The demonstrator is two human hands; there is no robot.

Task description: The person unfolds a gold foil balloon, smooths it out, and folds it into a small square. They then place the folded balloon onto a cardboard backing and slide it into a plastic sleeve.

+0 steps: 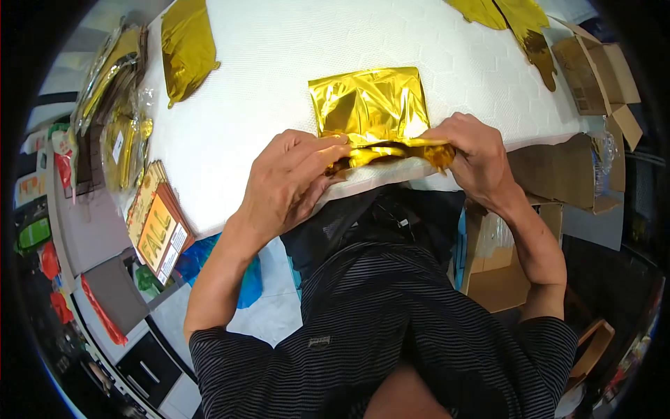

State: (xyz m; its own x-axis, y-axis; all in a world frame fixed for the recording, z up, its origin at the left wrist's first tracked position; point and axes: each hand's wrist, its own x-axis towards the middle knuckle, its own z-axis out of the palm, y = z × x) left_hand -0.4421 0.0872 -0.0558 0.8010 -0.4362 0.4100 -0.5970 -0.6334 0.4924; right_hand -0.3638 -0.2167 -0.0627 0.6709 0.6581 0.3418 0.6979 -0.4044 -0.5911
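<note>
Near mid-frame, our left hand [279, 178] and right hand [478, 150] are clamped on opposite ends of the gold foil's [370, 105] near edge, both equally close; that edge runs left to right, the sheet lying beyond. Lower right, an open carton [499, 285] holds clear plastic [494, 234]; at left, a clear bag [117, 148] holds gold pieces [130, 157]

Place: workroom-like; home or shop, unclear.
Cartons [583, 80]: open, right side.
Clear bags [129, 143]: gold foil goods [105, 66], left.
</note>
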